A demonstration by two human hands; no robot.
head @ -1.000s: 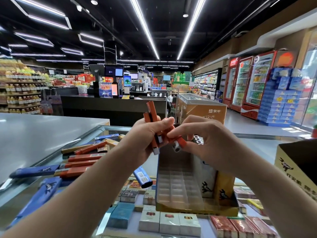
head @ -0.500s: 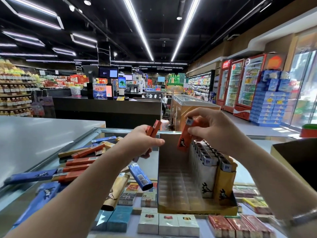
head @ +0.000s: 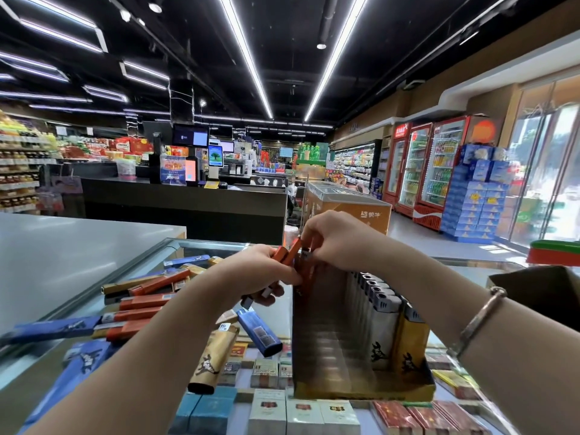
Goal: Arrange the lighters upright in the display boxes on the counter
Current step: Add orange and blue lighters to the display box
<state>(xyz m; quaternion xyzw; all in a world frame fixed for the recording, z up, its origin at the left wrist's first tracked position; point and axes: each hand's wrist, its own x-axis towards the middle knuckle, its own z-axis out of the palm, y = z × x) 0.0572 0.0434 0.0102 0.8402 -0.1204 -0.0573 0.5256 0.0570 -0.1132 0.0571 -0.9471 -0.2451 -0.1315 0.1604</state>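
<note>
1. While the left hand (head: 251, 274) grips a small bunch of orange lighters (head: 284, 255), fingers curled round them, the right hand (head: 339, 243) pinches one orange lighter (head: 306, 271) by its metal head, just to the right of the bunch.
2. That pinched lighter hangs upright at the far left corner of the display box (head: 361, 392); the step in hand looks like seating it in a slot.
3. Next move, as I judge it: lower it straight into the tray cell below the pinch, let go, then take another from the bunch.
4. To the right of the pinch, a row of silver lighters (head: 381, 312) and a gold lighter (head: 411, 337) stand upright already.
5. Below the left hand lie a blue lighter (head: 259, 332) and a gold one (head: 213, 359); further left, loose orange and blue lighters (head: 138, 304) wait on the glass counter (head: 150, 265).
6. Possible hindrance: the box's tall left wall crowds the fingers.
</note>
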